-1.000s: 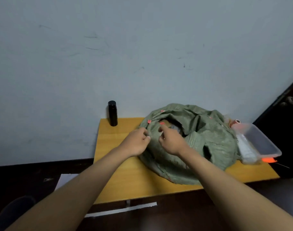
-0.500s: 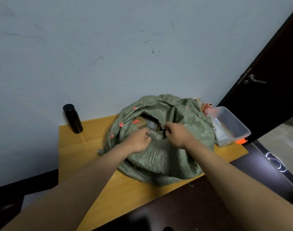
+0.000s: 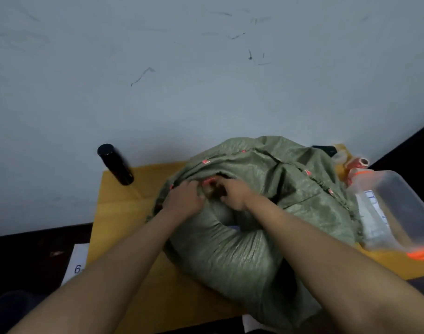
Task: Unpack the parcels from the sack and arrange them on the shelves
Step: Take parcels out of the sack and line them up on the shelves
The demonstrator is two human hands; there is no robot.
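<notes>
A bulging olive-green woven sack [image 3: 254,242] with small red marks lies on a yellow wooden table [image 3: 124,213]. My left hand [image 3: 182,201] grips the near edge of the sack's mouth, fingers curled into the cloth. My right hand [image 3: 232,191] grips the same edge just to the right, with a small brownish parcel [image 3: 209,192] barely showing between the two hands. The rest of the sack's contents are hidden by the cloth.
A black cylindrical bottle [image 3: 115,165] stands at the table's back left by the wall. A clear plastic box [image 3: 396,210] with an orange clip sits at the right, a tape roll [image 3: 358,163] behind it. A paper sheet marked 6 [image 3: 77,266] lies on the dark floor.
The view has swung back left and closer. Both hands have come nearer together on the sack's mouth, and the opening that showed a brown parcel now looks mostly closed over.
</notes>
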